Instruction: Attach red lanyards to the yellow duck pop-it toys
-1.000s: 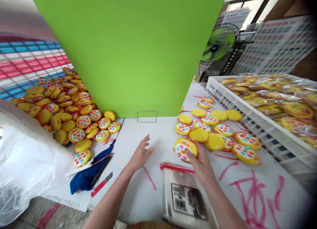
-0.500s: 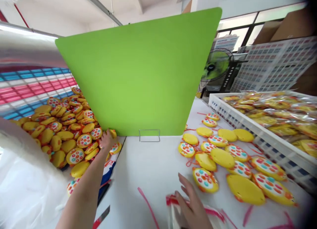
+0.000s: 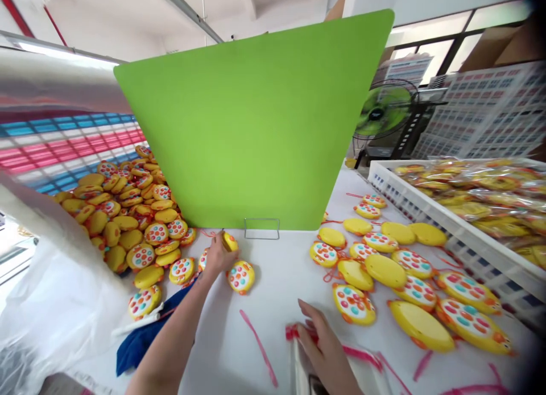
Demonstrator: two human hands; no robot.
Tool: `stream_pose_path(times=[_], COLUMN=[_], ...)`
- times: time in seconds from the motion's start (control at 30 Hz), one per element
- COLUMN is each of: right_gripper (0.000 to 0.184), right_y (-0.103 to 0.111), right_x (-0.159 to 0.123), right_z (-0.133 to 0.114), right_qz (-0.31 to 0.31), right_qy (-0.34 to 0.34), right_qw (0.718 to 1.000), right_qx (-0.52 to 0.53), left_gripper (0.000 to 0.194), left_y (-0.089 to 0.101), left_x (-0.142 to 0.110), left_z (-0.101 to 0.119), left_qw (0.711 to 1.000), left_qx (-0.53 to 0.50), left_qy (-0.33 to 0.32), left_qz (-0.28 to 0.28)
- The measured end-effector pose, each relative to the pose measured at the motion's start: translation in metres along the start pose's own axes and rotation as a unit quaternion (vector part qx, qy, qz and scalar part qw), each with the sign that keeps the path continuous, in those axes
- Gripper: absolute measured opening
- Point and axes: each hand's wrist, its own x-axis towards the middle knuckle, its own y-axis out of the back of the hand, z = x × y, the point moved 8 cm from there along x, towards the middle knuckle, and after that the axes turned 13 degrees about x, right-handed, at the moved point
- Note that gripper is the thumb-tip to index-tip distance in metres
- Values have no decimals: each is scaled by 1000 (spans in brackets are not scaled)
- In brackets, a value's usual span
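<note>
My left hand (image 3: 219, 255) is closed on a yellow oval toy (image 3: 231, 241) at the table's middle left. Right beside it lies another toy (image 3: 241, 277), with coloured dots on its white face. A further toy (image 3: 203, 260) is partly hidden behind my fingers. My right hand (image 3: 324, 346) rests over clear plastic bags (image 3: 301, 363) with a pink-red top strip at the front edge. Its fingers are apart, and the thumb touches the strip. Many such toys form a heap (image 3: 140, 224) on the left. Several more toys (image 3: 386, 270) are spread out on the right.
A green board (image 3: 256, 133) stands upright across the table's back, with a wire bracket (image 3: 261, 229) at its foot. On the right is a white crate (image 3: 379, 173) of bagged toys. A blue cloth (image 3: 132, 349) and a pink strip (image 3: 259, 346) lie in front.
My left hand has moved right from the heap, bringing toys onto the white table beside it. My right hand stays at the plastic bags. The view has shifted slightly.
</note>
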Motion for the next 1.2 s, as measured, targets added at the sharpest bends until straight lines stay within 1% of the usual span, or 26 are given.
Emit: stream_pose_path(times=[0.07,0.1,0.13,0.17,0.23,0.3,0.33,0.37,0.4,0.47,0.5,0.6,0.67,0.77,0.87,0.9,0.97,1.03,1.1,1.13,1.2], right_gripper=[39,39,40,41,44,48,50,50,50,49,48,48,48,43,39,38,37,38,41,43,49], right_y=[2,2,3,3,3,5,7,10,13,16,16,10,7,5,7,7,8,8,7,7,7], right_x=[-1,-2,-2,-3,-4,-3,-2,-1,1,3,3,4,4,2,0,0,-1,-1,0,0,1], right_z=[-2,-3,-6,-8,-14,-19,-20,-20,-19,-16,-16,-18,-22,-24,-25,-25,-25,-24,-22,-21,-19], right_qz=[-4,-9,-14,-18,-30,-32,-26,-16,-5,6,1,-31,-43,-39,-35,-35,-37,-41,-44,-43,-34], right_qy=[-3,-7,-11,-15,-19,-12,-9,-7,-6,-7,-8,-10,-17,-36,-42,-41,-39,-42,-50,-56,-67], right_qw=[1000,1000,999,999,995,990,987,984,980,973,969,953,946,948,956,959,962,962,960,959,959], right_qx=[10,20,33,49,88,133,156,178,197,229,246,301,322,314,288,280,267,268,272,273,272], left_gripper=[78,79,80,80,84,87,87,86,84,82,82,86,90,96,101,103,104,98,92,90,93], left_y=[-8,-12,-16,-22,-34,-44,-48,-52,-54,-56,-55,-50,-47,-47,-51,-53,-55,-54,-53,-53,-55], left_x=[-33,-52,-71,-90,-127,-159,-172,-181,-187,-191,-191,-188,-187,-191,-196,-197,-197,-195,-192,-191,-189], left_z=[27,41,54,68,94,114,120,124,125,124,122,121,121,121,122,122,122,121,120,119,117], left_qw=[994,982,963,935,860,788,764,751,747,750,752,764,781,798,800,804,826,856,874,875,861], left_qx=[-95,-173,-254,-334,-475,-555,-570,-574,-572,-563,-559,-538,-510,-472,-468,-464,-439,-400,-378,-380,-411], left_qy=[-48,-66,-82,-92,-100,-96,-91,-85,-78,-70,-71,-91,-110,-121,-116,-113,-109,-108,-105,-100,-85], left_qz=[-7,-19,-37,-69,-158,-251,-287,-314,-330,-341,-341,-343,-344,-353,-358,-355,-336,-309,-287,-282,-288])
